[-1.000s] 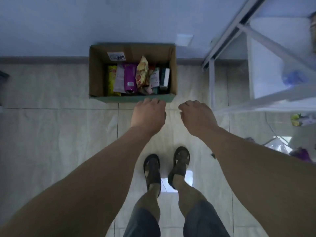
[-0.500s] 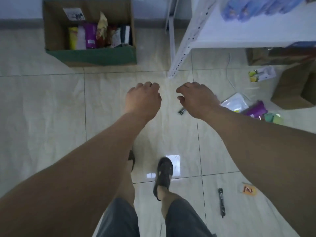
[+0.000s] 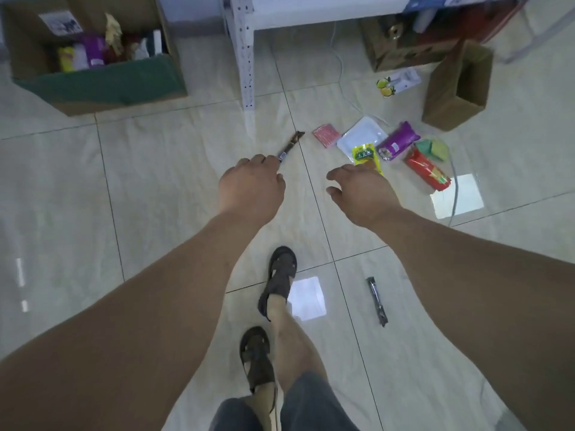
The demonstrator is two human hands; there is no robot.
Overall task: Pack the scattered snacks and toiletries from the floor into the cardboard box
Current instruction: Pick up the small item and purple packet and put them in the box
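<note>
At the far left, near the wall, sits the open brown cardboard box [image 3: 93,85] with a green front panel, already holding upright snack packets and bottles. My left hand [image 3: 250,186] reaches forward over the pale tiled floor [image 3: 140,181], palm down, forearm stretched out from the lower left; its grip is loosely curled and has hold of nothing. Just past its knuckles lies a thin dark stick-shaped sachet [image 3: 291,146], its long axis running diagonally from near my fingers up towards the right. A white perforated metal shelf leg [image 3: 247,63] stands behind it. My right hand [image 3: 362,194] is also extended palm down, fingers spread and relaxed, its grip wide and empty, fingertips over the near end of a yellow-green packet [image 3: 364,155]; whether they touch it I cannot tell. Beyond lie a small red square packet [image 3: 326,135], a flat white pouch [image 3: 362,137], a purple wrapped pack [image 3: 398,141] pointing up-right, a green pack [image 3: 434,149] and a long red packet [image 3: 427,169] angled down-right. Another dark stick sachet [image 3: 377,301] lies nearly lengthwise by my right forearm. A small brown carton [image 3: 457,88] stands at the far right.
</note>
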